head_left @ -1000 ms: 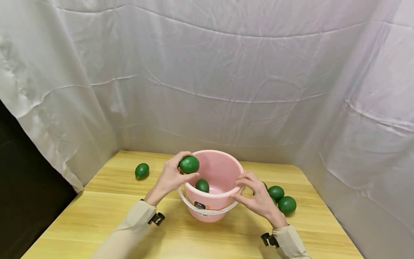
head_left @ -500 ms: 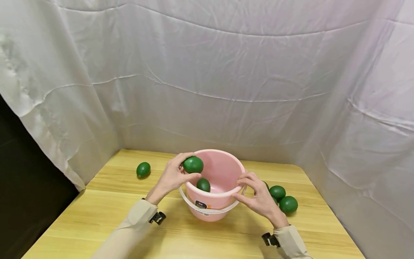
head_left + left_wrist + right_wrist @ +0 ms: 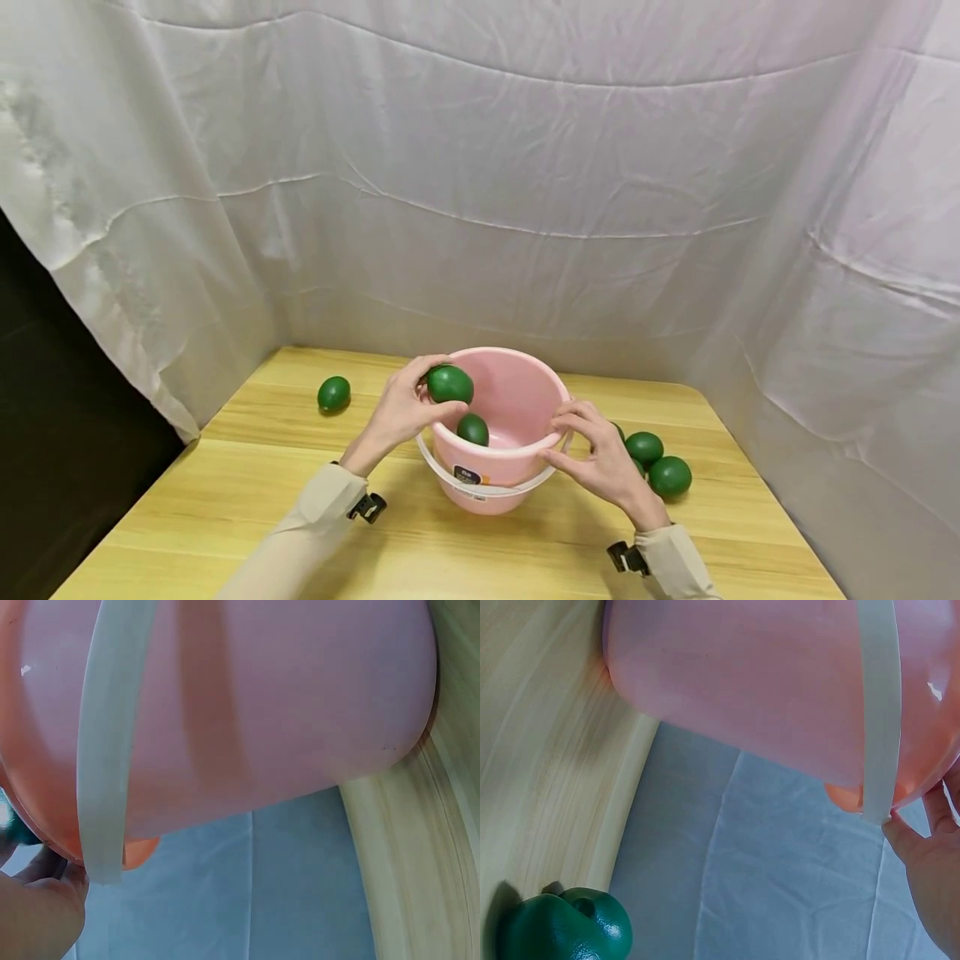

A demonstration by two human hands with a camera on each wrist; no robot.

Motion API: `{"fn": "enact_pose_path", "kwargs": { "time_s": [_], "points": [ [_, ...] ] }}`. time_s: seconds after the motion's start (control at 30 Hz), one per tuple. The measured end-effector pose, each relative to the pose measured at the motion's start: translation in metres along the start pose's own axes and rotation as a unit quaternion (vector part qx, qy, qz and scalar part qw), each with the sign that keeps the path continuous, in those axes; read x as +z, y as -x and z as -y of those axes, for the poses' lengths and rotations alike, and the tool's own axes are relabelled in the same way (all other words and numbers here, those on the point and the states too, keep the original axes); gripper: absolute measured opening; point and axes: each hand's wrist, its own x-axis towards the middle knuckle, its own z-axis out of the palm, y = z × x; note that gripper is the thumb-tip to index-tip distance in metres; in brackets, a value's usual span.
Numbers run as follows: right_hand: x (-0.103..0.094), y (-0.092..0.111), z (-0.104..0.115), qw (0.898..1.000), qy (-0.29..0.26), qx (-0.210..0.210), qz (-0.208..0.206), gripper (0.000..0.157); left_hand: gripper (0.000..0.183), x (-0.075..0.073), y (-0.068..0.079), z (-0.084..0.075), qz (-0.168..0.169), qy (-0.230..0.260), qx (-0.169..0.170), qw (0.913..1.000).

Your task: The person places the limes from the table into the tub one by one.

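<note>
A pink bucket with a white handle stands on the wooden table, its mouth tilted slightly toward me. At its left rim, my left hand holds a green oval fruit between thumb and fingers, partly over the opening. My right hand pinches the right rim, thumb outside and fingertips over the edge. Inside the bucket lies another green oval fruit. Each wrist view shows the bucket's outer wall close up; the left one leaves the held fruit mostly hidden.
Right of the bucket, several green fruits lie clustered, some partly behind my right hand. A single green fruit rests at the table's back left. White cloth hangs behind and at the sides of the wooden table.
My left hand and its green fruit have shifted slightly right, over the bucket's opening. My right hand keeps its grip on the rim. The whole head view has drifted a little.
</note>
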Motion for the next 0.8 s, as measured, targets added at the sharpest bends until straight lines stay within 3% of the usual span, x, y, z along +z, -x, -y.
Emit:
{"fn": "enact_pose_path", "kwargs": {
  "time_s": [0.43,0.57,0.8],
  "points": [
    [-0.0014,0.0003,0.0022,1.000,0.003,0.017,0.007,0.035,0.051,0.0015,-0.0012,0.0007,-0.002,-0.035,0.010,0.9993],
    [-0.0007,-0.0002,0.0022,1.000,0.004,0.004,0.001,0.036,0.045,0.0013,-0.0012,0.0008,-0.003,-0.036,0.013,0.9993],
    [0.0009,-0.0002,0.0007,1.000,0.006,-0.003,0.000,0.035,0.035,0.0019,0.0010,0.0019,-0.030,-0.037,0.046,0.9978]
  ]
}}
